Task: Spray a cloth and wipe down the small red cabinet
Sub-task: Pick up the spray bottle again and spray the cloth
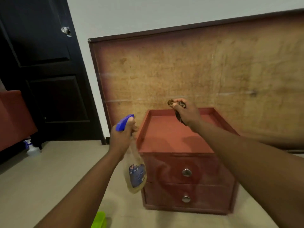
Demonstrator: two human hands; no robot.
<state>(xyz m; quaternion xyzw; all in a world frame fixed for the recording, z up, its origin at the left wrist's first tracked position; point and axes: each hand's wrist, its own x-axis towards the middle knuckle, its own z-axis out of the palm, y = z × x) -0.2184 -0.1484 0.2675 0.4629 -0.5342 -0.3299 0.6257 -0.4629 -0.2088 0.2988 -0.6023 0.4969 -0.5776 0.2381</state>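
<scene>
Red-painted wood makes up the small cabinet (184, 162), which stands on the pale floor (49, 175) with its back close to a large worn board (205, 71) leaning against the white wall. The cabinet has a raised rim around its flat top and two drawers in front, each with a round metal knob (186, 172). The left hand (122, 137) is closed around the neck of a spray bottle (135, 171) with a blue trigger head (124, 122); the bottle hangs just off the cabinet's front left corner, its clear body holding a yellowish liquid and bearing a dark label. The right hand (187, 111) is clenched on a bunched dark brown cloth (178, 112), held above the back part of the cabinet top, the cloth's tail hanging down below the fist. A black door (41, 71) stands to the left, with a red-brown seat (13, 119) beside it.
</scene>
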